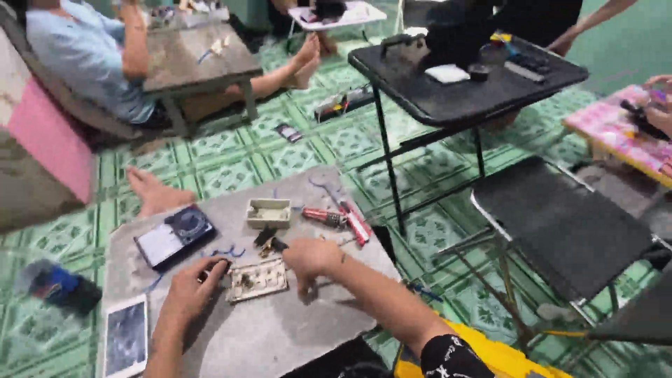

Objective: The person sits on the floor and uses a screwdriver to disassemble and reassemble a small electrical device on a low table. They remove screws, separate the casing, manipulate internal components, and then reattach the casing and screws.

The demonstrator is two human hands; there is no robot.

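Seated worker at a low grey table (294,336), seen from above. The left hand (190,288) rests at the left edge of a pale rectangular switch plate (257,280), its fingers curled against that edge; whether they pinch anything small cannot be told through the blur. The right hand (309,257) lies at the plate's right edge, fingers bent downward to the tabletop in a loose fist; what, if anything, it grips is not visible. The plate lies flat near the middle of the table, between the two hands and touching both.

Just above the plate sit small dark and brass-coloured parts (268,241), and beyond them an open pale plastic box (269,213). To the right of the box lie a red-handled tool (324,216) and a red-and-white screwdriver (357,224), close together. A dark multimeter (176,236) with a pale display lies at the upper left of the table, with short blue wires (227,251) just beside it. A white tablet (126,338) lies at the near left corner.

On the green tiled floor (280,154) a bare foot (155,192) rests beside the table. Another person in a light blue shirt (80,52) sits at a second low table (199,59). A black folding table (462,94) and a black chair (560,224) stand to the right.
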